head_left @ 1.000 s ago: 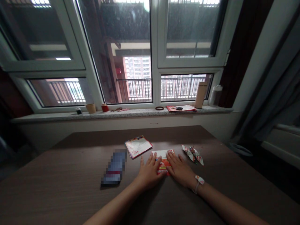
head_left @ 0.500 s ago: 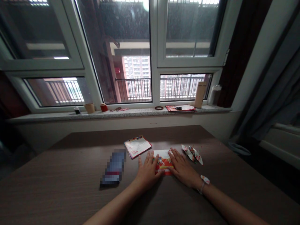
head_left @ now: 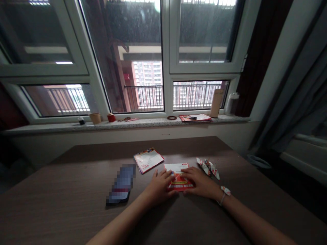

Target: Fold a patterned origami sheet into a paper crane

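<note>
A red and white printed paper sheet point(head_left: 178, 168) lies flat on the dark wooden table point(head_left: 76, 204) in front of me. My left hand point(head_left: 158, 185) rests on its left part with the fingers stretched out flat. On the sheet's right part lies my right hand point(head_left: 201, 182), fingers flat and pointing left, with a band on the wrist. Both hands press the sheet and hold nothing. A folded paper figure point(head_left: 208, 167) sits just right of the sheet.
A second printed sheet point(head_left: 148, 159) lies behind the left hand, and a dark blurred flat object point(head_left: 121, 185) to its left. The window sill point(head_left: 51, 126) carries cups, a tall flask point(head_left: 215, 103), a jar and papers. A curtain hangs at the right.
My right hand has turned so the fingers point left and slid across the sheet. The left hand shifted slightly. More of the sheet's lower red part shows between the hands.
</note>
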{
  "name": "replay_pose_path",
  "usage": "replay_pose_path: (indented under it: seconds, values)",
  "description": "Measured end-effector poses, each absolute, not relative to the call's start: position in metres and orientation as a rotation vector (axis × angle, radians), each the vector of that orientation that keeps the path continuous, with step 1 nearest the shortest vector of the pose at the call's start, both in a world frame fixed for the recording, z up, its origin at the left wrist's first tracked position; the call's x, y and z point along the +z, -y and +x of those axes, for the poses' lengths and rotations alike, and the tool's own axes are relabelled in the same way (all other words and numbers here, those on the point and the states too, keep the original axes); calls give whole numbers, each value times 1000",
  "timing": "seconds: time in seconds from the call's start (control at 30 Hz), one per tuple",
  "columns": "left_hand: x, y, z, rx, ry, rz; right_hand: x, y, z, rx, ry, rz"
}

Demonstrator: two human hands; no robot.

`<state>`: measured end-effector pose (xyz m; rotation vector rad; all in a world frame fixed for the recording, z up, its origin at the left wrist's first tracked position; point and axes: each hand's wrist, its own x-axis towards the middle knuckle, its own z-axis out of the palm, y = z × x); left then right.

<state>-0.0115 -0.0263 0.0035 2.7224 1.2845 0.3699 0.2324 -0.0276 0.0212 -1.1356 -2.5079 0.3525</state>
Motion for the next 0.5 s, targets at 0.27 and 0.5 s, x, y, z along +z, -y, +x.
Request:
replay_pose_path:
  seconds: [0.27, 0.5]
  values:
    - [8, 24, -8, 469, -1344, 2659, 19, 29, 231, 365, 2446, -1099]
    - [13, 23, -7, 475, -1400, 2658, 20, 28, 233, 405, 2366, -1084]
